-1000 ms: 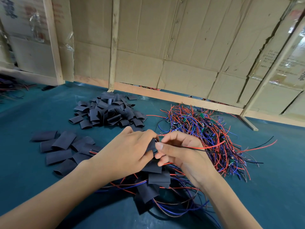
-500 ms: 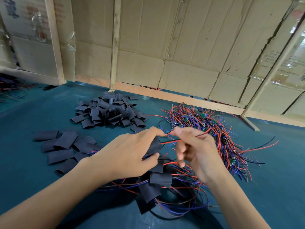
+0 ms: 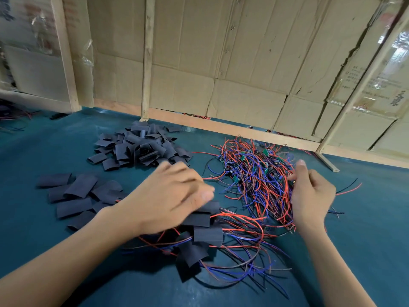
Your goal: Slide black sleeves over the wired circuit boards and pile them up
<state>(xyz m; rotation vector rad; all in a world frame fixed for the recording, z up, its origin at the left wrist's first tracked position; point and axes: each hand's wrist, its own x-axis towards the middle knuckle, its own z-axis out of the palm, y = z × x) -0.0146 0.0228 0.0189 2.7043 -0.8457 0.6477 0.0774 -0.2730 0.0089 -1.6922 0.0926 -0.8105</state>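
a teal mat (image 3: 354, 251) is covering the work surface; cardboard panels (image 3: 243, 63) on wooden battens are lining the far side. the left hand (image 3: 168, 196), blurred, is lying over the sleeved boards pile (image 3: 205, 231) at near centre; its grasp cannot be told. the right hand (image 3: 309, 196) is pinching wires at the right edge of the bare wired boards tangle (image 3: 254, 173). loose black sleeves (image 3: 137, 147) are lying far left.

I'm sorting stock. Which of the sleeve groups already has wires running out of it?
The near pile under the left hand: red and blue wires trail from it. The far heap and left batch look empty.
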